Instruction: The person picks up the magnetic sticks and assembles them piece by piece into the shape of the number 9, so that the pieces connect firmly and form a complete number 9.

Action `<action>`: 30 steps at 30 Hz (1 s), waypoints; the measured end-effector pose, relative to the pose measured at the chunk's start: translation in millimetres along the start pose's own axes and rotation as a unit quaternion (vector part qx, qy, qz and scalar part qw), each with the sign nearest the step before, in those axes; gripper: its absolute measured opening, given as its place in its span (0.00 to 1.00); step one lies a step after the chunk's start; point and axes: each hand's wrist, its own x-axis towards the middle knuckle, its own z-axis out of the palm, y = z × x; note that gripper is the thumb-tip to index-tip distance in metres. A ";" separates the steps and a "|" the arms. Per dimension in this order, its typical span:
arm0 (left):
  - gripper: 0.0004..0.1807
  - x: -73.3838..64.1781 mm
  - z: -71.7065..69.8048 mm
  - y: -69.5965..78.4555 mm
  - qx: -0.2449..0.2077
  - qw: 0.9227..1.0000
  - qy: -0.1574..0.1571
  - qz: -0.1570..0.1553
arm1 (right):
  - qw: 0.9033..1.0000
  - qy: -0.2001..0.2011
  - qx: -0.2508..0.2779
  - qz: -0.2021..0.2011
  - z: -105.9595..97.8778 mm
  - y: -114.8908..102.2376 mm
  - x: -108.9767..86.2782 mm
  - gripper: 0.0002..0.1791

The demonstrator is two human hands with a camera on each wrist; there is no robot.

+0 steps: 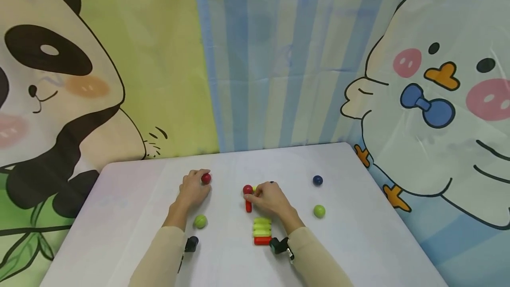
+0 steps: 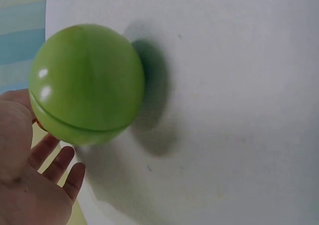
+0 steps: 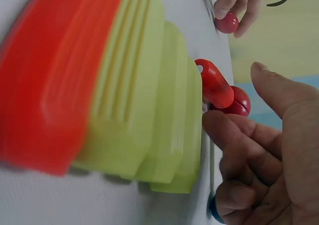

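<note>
My left hand (image 1: 194, 188) holds a red ball (image 1: 206, 178) between thumb and fingers at the table's far left; the right wrist view shows this grip too. A green ball (image 2: 87, 83) lies nearer me and hides part of the hand in the left wrist view. My right hand (image 1: 272, 198) is over the middle, thumb spread from loosely bent fingers. Beside its fingertips are a red bar (image 3: 214, 83) with a hole in its end and another red ball (image 3: 241, 101). Part of a yellow-green piece (image 1: 255, 188) shows behind the hand.
Closer to me, several yellow-green bars (image 1: 262, 227) lie side by side with a red bar (image 1: 262, 241). To the right are a dark blue ball (image 1: 317, 180) and a green ball (image 1: 319, 211). A blue piece (image 3: 215, 210) peeks out behind the right fingers.
</note>
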 end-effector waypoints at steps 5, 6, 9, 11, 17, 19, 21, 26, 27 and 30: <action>0.28 -2.0 -3.3 0.1 0.006 1.000 0.001 0.003 | 1.000 -0.025 -0.004 0.014 3.9 -3.3 0.0 0.26; 0.27 -2.6 -4.0 0.0 0.008 1.000 0.003 0.005 | 0.999 -0.029 -0.002 0.015 4.6 -3.8 0.0 0.26; 0.23 -3.6 -7.2 -0.2 0.016 1.000 0.011 0.017 | 0.999 -0.034 0.002 0.012 6.2 -5.0 1.4 0.25; 0.22 -3.7 -9.5 0.8 0.020 0.999 0.014 0.028 | 0.999 -0.034 0.005 0.014 6.6 -5.6 3.0 0.23; 0.22 -6.6 -11.7 6.8 0.018 0.998 0.008 0.053 | 0.998 -0.042 0.011 0.036 8.8 -1.5 9.4 0.24; 0.22 -10.0 -10.7 9.7 0.017 0.998 0.002 0.055 | 0.998 -0.046 0.020 0.040 9.6 -0.1 10.0 0.25; 0.22 -13.7 -8.8 13.0 0.022 0.998 -0.005 0.061 | 0.998 -0.046 0.026 0.040 10.1 0.9 10.0 0.25; 0.21 -23.5 -3.8 24.2 0.030 0.996 -0.018 0.086 | 0.997 -0.042 0.046 0.052 10.6 1.8 9.4 0.22; 0.21 -25.4 -2.4 26.2 0.033 0.995 -0.019 0.094 | 0.996 -0.044 0.051 0.057 10.4 1.8 9.5 0.21; 0.20 -31.1 1.8 31.9 0.033 0.993 -0.025 0.109 | 0.994 -0.054 0.066 0.067 9.6 1.0 9.7 0.18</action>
